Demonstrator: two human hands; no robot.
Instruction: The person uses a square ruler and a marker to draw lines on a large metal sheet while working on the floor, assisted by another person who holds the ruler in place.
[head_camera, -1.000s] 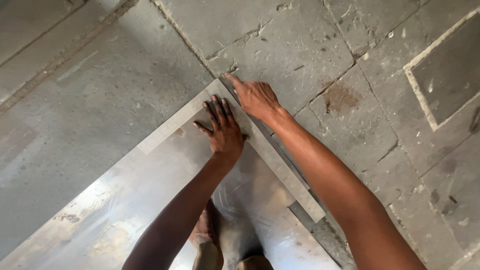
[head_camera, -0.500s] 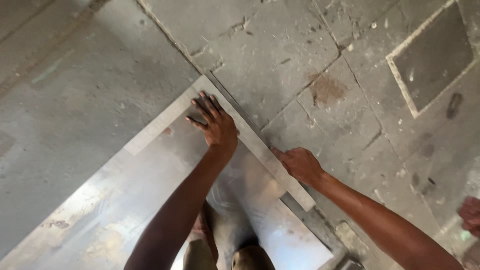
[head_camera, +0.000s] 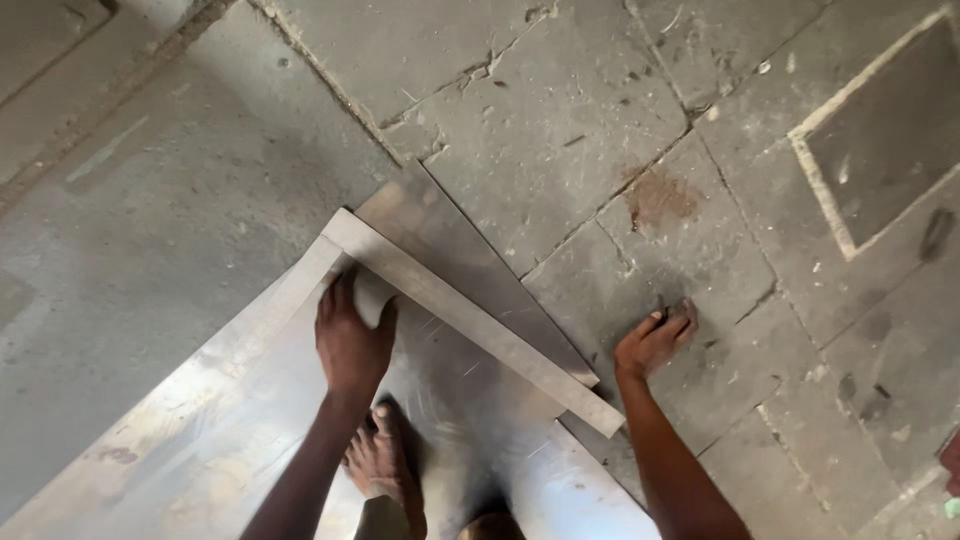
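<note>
Metal sheet (head_camera: 200, 440) lies flat on the concrete floor (head_camera: 180, 200), L-square (head_camera: 470, 315) across its far corner. Left hand (head_camera: 352, 340) flat on the square, gripping nothing. Right hand (head_camera: 655, 340) has come off the square since 1 s ago, now spread on floor just right of it; square held one-handed. Bare foot (head_camera: 385, 460) on sheet

Shiny silver metal sheet (head_camera: 250, 420); grey cracked floor (head_camera: 560, 110), rust-brown stain (head_camera: 660, 197).

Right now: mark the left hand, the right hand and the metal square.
left hand (head_camera: 352, 340), head view, back of the hand, flat on the sheet.
right hand (head_camera: 652, 342), head view, back of the hand, on the floor.
metal square (head_camera: 480, 318), head view, middle of its long arm.
</note>
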